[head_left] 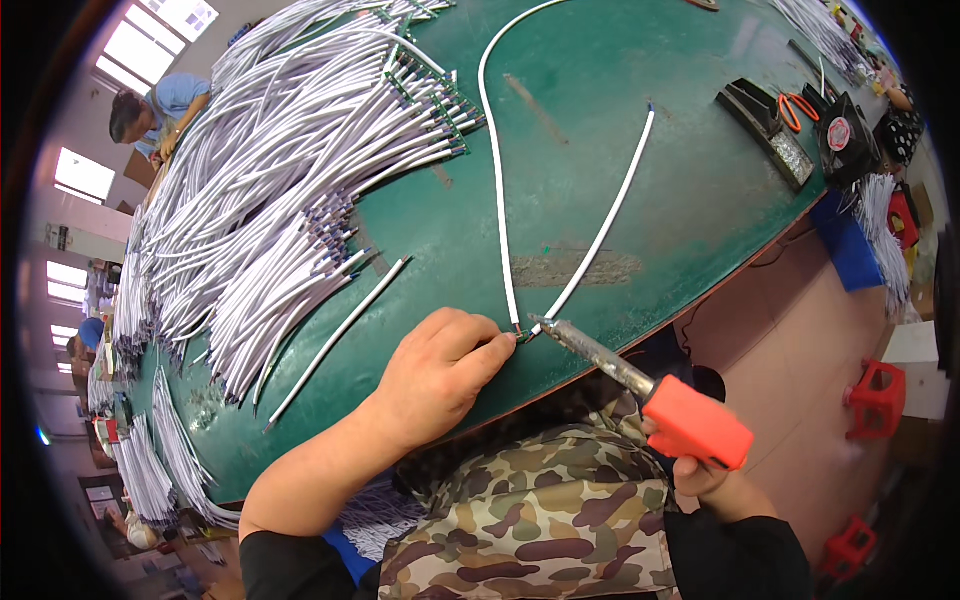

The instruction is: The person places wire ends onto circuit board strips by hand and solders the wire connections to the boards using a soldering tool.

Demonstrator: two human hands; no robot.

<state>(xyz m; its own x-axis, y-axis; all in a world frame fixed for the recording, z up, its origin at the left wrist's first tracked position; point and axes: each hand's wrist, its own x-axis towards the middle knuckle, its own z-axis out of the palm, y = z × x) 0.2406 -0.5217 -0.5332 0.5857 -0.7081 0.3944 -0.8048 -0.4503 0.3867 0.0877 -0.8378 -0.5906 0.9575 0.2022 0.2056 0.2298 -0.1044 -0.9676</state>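
Observation:
My left hand (447,372) rests at the near edge of the green table, thumb and forefinger pinched on a tiny green circuit board (524,337). Two white cables meet at that board: a long curved cable (497,180) running to the far edge, and a shorter cable (612,217) with a blue end. A soldering iron (695,422) with a red handle is gripped in my right hand (702,477), mostly hidden behind the handle. Its metal tip lies at the board, beside the shorter cable's end; whether it touches cannot be made out.
A big heap of white cables (270,170) covers the table's left side. One loose cable (338,342) lies closer. At the right stand a black holder (765,130), orange-handled scissors (797,112) and a black fan-like unit (847,135). A person in blue (165,110) sits far left; red stools (877,400) stand right.

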